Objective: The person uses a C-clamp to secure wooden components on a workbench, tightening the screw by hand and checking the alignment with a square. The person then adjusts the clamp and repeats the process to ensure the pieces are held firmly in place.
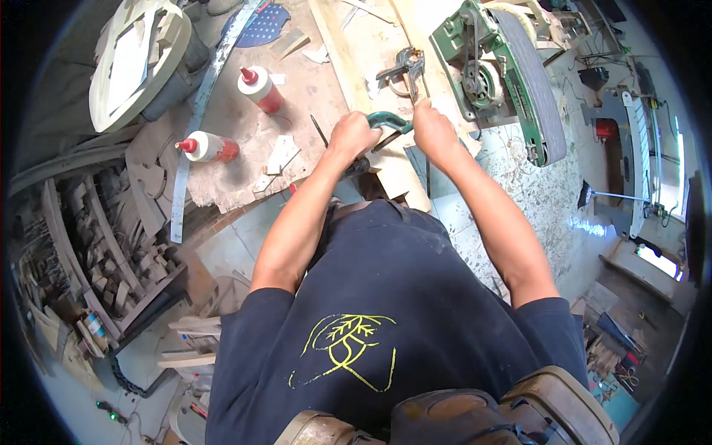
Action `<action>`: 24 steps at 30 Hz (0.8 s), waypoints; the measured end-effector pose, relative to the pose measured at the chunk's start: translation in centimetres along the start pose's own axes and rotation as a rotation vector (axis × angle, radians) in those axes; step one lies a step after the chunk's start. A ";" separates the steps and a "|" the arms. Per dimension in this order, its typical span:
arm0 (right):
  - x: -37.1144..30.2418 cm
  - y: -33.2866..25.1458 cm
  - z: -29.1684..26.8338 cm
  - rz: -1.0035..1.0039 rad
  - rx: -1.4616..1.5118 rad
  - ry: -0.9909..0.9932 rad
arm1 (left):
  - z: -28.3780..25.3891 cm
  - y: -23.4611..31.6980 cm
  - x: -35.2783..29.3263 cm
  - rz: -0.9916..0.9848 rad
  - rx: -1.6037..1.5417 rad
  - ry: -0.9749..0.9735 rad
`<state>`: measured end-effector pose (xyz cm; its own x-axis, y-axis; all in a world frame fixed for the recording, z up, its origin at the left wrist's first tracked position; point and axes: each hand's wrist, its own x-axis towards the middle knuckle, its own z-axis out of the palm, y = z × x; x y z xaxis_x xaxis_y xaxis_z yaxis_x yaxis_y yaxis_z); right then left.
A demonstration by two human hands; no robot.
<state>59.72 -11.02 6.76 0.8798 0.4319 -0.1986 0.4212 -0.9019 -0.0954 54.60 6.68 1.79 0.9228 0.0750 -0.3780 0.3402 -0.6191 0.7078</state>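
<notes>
My left hand (351, 137) grips the green C-clamp (391, 121) from the left, fingers wrapped round its frame and lower part. My right hand (432, 127) is closed on the clamp's right side, over a pale wooden board (400, 176) that sticks out past the workbench edge. The clamp's arc shows between the two hands. What the fingers hold under the clamp is hidden.
Two white glue bottles with red caps (259, 87) (208, 147) lie on the workbench (237, 178). A grey metal clamp (404, 68), a long metal strip (194, 126) and a green belt sander (504, 74) are near. Wood offcuts fill a rack (104, 245) on the left.
</notes>
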 end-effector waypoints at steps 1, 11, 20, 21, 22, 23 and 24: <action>0.5 0.4 -0.1 0.018 0.022 -0.030 | -0.1 0.5 0.2 0.010 0.036 0.016; 4.0 0.1 -2.7 0.098 -0.137 -0.470 | 0.1 1.9 0.9 0.057 0.104 0.047; 3.3 3.2 -3.2 0.184 0.060 -0.458 | -11.0 8.6 -11.2 0.249 -0.170 0.186; 3.4 3.6 -2.8 0.145 0.036 -0.411 | -12.4 7.3 -12.8 0.322 -0.394 0.211; 3.4 4.3 -2.3 0.112 0.012 -0.366 | -12.7 5.5 -13.8 0.305 -0.612 0.290; 3.4 4.9 -2.1 0.110 0.012 -0.376 | -13.0 3.4 -14.7 0.283 -0.828 0.374; 3.3 5.7 -2.0 0.111 0.019 -0.327 | -13.1 1.0 -15.3 0.187 -0.809 0.436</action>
<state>65.42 -14.74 7.50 0.8014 0.3113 -0.5108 0.3202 -0.9445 -0.0734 43.17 15.18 16.11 0.9057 0.4173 -0.0750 0.0506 0.0693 0.9963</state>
